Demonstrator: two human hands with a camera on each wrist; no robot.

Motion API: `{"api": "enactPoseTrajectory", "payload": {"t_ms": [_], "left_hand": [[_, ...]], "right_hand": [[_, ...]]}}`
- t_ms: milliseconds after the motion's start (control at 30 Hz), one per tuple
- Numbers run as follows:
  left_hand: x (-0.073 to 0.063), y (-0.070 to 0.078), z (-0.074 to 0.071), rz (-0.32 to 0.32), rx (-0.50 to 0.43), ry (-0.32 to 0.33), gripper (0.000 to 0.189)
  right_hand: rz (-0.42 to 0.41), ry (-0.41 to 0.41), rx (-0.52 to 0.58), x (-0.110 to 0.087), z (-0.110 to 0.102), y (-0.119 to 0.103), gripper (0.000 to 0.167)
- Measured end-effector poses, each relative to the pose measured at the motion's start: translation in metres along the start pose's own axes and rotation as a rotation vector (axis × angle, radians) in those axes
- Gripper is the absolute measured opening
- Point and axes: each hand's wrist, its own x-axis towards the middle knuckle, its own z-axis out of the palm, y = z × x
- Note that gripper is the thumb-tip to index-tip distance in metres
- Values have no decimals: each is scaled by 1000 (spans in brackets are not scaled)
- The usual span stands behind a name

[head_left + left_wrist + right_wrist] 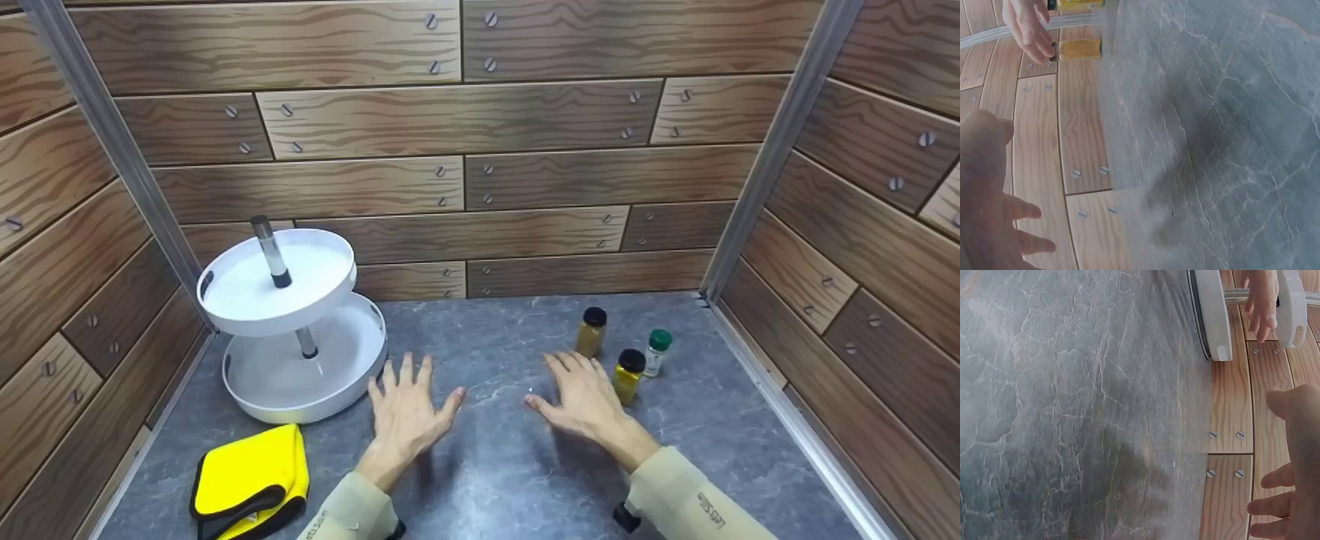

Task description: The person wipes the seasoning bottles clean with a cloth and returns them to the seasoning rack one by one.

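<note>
The left grip and right grip hovered over the desk, spread wide, empty. Left stood a two-tier tray; right, three bottles, whose closeness seemed to favour careful single pinches.

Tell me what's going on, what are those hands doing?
Someone's hands are spread out over the grey table, and neither is holding anything. The left hand is near the white two-layer stand. The right hand is near three capped jars: a brown one, a yellow one and one with a green cap. All three stand upright on the table. A folded yellow cloth lies in front of the stand.
</note>
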Motion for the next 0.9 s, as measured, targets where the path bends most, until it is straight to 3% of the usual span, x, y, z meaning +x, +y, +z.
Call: {"api": "enactPoseTrajectory", "payload": {"t_ms": [233,433,900], "left_hand": [[-4,-7,-2,16,14,86,79],[-7,-12,-6,26,26,149,66],[-10,-31,-13,5,-4,163,45]], "right_hand": [[-2,14,2,-4,-6,3,75],[48,13,27,-9,-10,6,68],[74,128,45,-27,-14,28,44]]}}
